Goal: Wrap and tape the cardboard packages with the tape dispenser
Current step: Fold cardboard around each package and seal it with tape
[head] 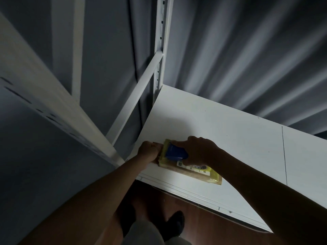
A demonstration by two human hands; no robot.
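1. A dark shoe (176,221) stands on the brown floor (203,227).
2. The cardboard package (191,171) lies at the white shelf's (230,131) front edge — left hand (148,152) clasps its end.
3. Right hand (198,150) grips the blue tape dispenser (176,152) — pressed on the package.

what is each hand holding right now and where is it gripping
The right hand grips the blue tape dispenser from above, pressing it on the cardboard package. The left hand clasps the package's left end.

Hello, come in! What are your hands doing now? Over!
Left hand gripping package end. Right hand pressing blue tape dispenser onto it. Nothing in the way.
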